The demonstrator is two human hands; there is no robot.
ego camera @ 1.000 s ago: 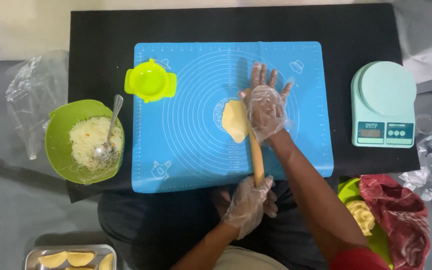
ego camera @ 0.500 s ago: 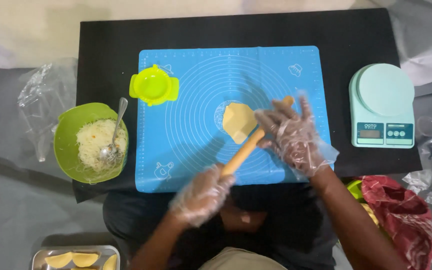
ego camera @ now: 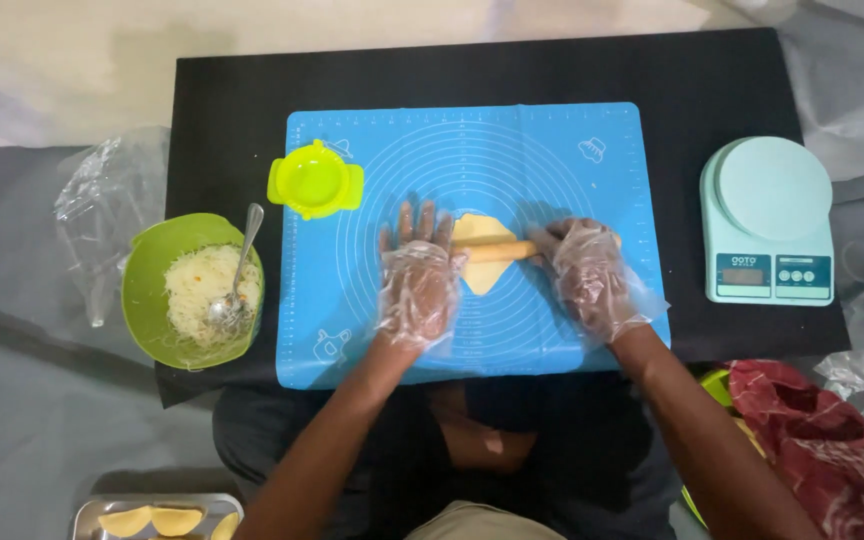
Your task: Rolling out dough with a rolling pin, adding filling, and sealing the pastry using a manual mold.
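Plastic bag point(ego camera: 102, 215): a crumpled clear bag is being left lying at the far left of the frame, beside the black table point(ego camera: 222, 110).
Tray point(ego camera: 157, 518): a metal tray with folded yellow pastries is being shown at the lower left edge.
Bowl point(ego camera: 147, 290): a green bowl of pale shredded filling is being kept at the left edge of the table, with a metal spoon point(ego camera: 242, 260) resting in it.
Press point(ego camera: 315, 180): a yellow-green round mould is being kept on the upper left corner of the blue mat point(ego camera: 552, 150).
Left hand point(ego camera: 417, 285): gloved in clear plastic, it is being laid flat and open, fingers spread, over the left end of the rolling pin point(ego camera: 500, 250); nothing is being clasped.
Dough point(ego camera: 480, 232): a small yellow piece is being pressed under the pin at the centre of the mat.
Right hand point(ego camera: 592, 275): also gloved, it is being rested palm-down on the pin's right end, fingers loosely apart.
Scale point(ego camera: 767, 220): a pale green kitchen scale is being kept at the right of the table.
Red cloth point(ego camera: 812, 440): it is being seen bunched at the lower right.
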